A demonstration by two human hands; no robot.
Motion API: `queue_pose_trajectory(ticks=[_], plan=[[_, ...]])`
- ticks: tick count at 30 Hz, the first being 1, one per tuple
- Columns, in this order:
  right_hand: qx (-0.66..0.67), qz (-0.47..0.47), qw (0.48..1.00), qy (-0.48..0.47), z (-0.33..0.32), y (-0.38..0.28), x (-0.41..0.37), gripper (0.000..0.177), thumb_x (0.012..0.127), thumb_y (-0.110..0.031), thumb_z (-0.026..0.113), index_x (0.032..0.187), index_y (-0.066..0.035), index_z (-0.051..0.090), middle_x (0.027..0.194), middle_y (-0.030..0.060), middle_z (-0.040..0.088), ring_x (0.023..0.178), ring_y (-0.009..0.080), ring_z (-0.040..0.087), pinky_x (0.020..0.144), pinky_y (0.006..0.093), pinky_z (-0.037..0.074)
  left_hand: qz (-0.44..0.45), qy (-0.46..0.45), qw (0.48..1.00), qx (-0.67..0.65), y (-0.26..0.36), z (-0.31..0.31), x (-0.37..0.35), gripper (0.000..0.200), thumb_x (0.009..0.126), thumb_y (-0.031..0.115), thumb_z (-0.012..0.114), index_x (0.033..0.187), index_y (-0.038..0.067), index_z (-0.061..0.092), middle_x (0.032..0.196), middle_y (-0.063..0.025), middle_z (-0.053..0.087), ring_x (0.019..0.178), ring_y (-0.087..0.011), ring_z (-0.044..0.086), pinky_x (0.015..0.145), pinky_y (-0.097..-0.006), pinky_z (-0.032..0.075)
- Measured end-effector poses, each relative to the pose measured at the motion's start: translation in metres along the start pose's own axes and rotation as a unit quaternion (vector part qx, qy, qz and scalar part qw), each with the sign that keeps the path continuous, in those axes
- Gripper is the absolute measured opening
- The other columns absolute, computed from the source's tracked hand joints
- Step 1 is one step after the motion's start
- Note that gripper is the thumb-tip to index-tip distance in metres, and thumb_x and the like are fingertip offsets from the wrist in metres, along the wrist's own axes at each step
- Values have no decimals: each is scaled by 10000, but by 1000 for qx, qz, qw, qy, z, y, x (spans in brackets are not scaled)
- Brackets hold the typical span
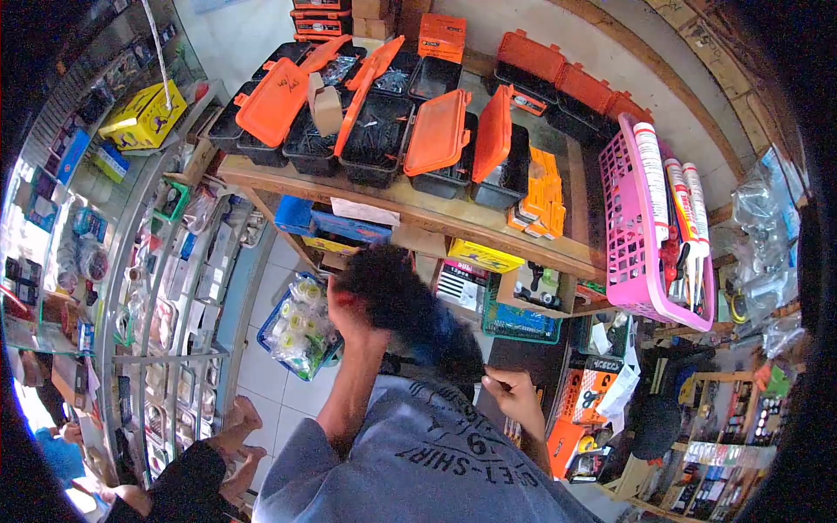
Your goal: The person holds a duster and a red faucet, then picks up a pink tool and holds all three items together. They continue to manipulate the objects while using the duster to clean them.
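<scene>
A dark feather duster [414,292], smeared by motion, spans the space before my chest. My left hand [350,318] is closed around its left end, where a bit of red shows. My right hand [514,397] is beside the duster's lower right end, fingers curled together; what they pinch, if anything, is hidden. Just left of my left hand, a blue basket [272,344] of clear packets with yellowish round parts stands low down. Beyond the duster is a wooden table [384,193] with black bins under orange lids [277,100].
A pink basket [629,261] with sealant tubes [647,179] stands at the table's right end. Small orange boxes [542,196] lie beside it. Glass shelves [174,357] line the left. Another person's bare feet [246,423] show at lower left. An orange box [602,388] is near my right hand.
</scene>
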State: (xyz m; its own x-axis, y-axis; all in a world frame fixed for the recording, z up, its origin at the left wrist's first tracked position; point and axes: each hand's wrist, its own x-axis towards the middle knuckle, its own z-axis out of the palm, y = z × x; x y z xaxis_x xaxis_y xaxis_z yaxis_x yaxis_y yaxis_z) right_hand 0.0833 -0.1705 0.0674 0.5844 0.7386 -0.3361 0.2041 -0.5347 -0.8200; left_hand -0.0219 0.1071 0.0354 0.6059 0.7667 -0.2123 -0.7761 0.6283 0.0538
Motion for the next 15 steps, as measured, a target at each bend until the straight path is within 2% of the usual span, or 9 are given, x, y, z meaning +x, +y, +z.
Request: queue_pose_trajectory(ticks=[2, 4, 5, 7, 8, 11, 12, 13, 15], plan=[[13, -103, 993, 52, -1, 1, 3, 266, 900, -142, 664, 1108, 23, 658, 956, 152, 715, 835, 122, 628, 733, 271, 492, -3, -23, 1000, -4, 2, -10, 2, 582, 990, 432, 282, 1332, 3, 476, 1357, -165, 510, 1244, -315, 487, 1089, -446, 346], [1, -80, 996, 43, -1, 7, 3, 268, 897, -143, 668, 1105, 26, 659, 953, 148, 716, 837, 111, 622, 734, 265, 491, -17, -92, 994, -51, 6, -35, 10, 602, 972, 456, 295, 1310, 3, 503, 1364, -167, 502, 1259, -336, 466, 1098, -476, 326], [-10, -56, 998, 35, -3, 8, 2, 270, 895, -144, 672, 1103, 29, 659, 950, 144, 718, 839, 100, 615, 734, 259, 490, -18, -92, 994, -52, 5, -27, 7, 602, 972, 456, 295, 1310, 3, 503, 1364, -167, 502, 1259, -336, 466, 1098, -476, 326], [5, -49, 999, 0, -9, -1, 0, 272, 891, -148, 678, 1093, 34, 662, 947, 147, 718, 832, 97, 616, 729, 258, 491, 5, -19, 1000, -18, 0, -3, 3, 618, 959, 469, 300, 1318, 5, 496, 1393, -169, 471, 1280, -365, 435, 1117, -483, 291], [22, -42, 998, -36, -13, -8, -2, 274, 887, -152, 684, 1083, 38, 664, 944, 150, 719, 825, 95, 616, 723, 256, 491, 12, -99, 995, -6, 0, -16, 8, 618, 960, 462, 295, 1334, 6, 478, 1415, -168, 446, 1303, -387, 400, 1125, -509, 266], [24, -63, 997, -23, -40, -14, -10, 289, 875, -156, 700, 1093, 31, 666, 912, 121, 720, 800, 86, 616, 689, 246, 487, 14, -146, 989, 12, 6, -42, 15, 612, 966, 459, 285, 1354, 18, 456, 1416, -177, 442, 1316, -385, 386, 1124, -539, 250], [24, -137, 990, 1, -50, -12, -8, 202, 870, -140, 698, 944, 47, 681, 776, 56, 688, 721, 52, 586, 619, 218, 457, 56, 29, 995, 71, 5, -18, 10, 609, 975, 465, 270, 1355, 24, 449, 1403, -189, 450, 1328, -381, 374, 1115, -555, 261], [34, -135, 990, 15, -63, -16, -12, 259, 876, -135, 677, 682, 13, 589, 633, 14, 583, 602, 47, 523, 532, 230, 414, 53, 28, 996, 71, 4, -9, 6, 609, 975, 465, 270, 1355, 24, 449, 1403, -189, 450, 1328, -381, 374, 1115, -555, 261], [185, -100, 968, 135, -67, -15, -18, 347, 894, -140, 636, 630, -66, 424, 543, 1, 453, 511, 79, 449, 462, 264, 368, 19, 38, 999, -15, 2, 0, 4, 607, 981, 468, 263, 1362, 26, 430, 1376, -195, 472, 1317, -373, 389, 1109, -531, 292]])
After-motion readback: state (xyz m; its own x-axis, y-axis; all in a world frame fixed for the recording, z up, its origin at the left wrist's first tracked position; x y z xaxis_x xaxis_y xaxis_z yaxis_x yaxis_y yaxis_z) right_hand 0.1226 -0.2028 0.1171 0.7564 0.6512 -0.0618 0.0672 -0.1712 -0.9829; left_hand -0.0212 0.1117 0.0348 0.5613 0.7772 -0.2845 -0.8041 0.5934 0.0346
